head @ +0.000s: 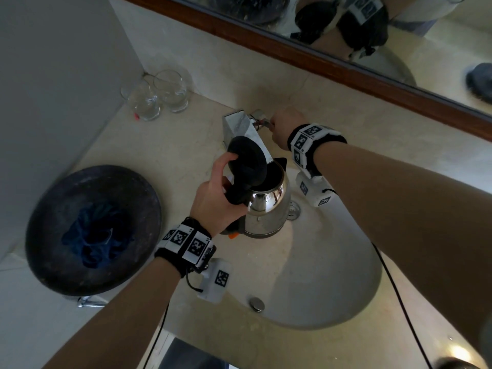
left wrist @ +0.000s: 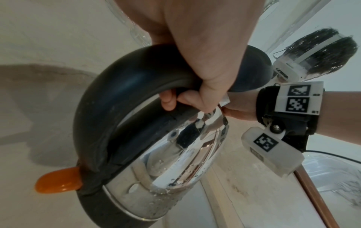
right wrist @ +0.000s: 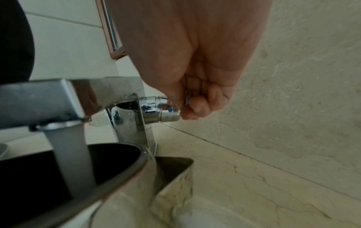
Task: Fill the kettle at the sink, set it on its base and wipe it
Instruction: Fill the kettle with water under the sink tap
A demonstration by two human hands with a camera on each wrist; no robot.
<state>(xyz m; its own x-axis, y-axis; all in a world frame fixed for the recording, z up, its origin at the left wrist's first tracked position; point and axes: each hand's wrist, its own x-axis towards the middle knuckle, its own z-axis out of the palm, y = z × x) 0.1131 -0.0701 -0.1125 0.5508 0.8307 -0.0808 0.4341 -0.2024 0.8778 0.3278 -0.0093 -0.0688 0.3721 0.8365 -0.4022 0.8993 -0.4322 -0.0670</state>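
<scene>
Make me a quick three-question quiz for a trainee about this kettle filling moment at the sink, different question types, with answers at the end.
1. True or false: water is running from the faucet into the open kettle.
2. Multiple choice: what does the left hand grip? A) the kettle's black handle B) a drinking glass C) the blue cloth
3. Fill in: the right hand holds the faucet's ____.

Key:
1. True; the right wrist view shows the stream entering the kettle's mouth, lid up.
2. A
3. Lever; the blue cloth lies untouched in the dark tray.
</scene>
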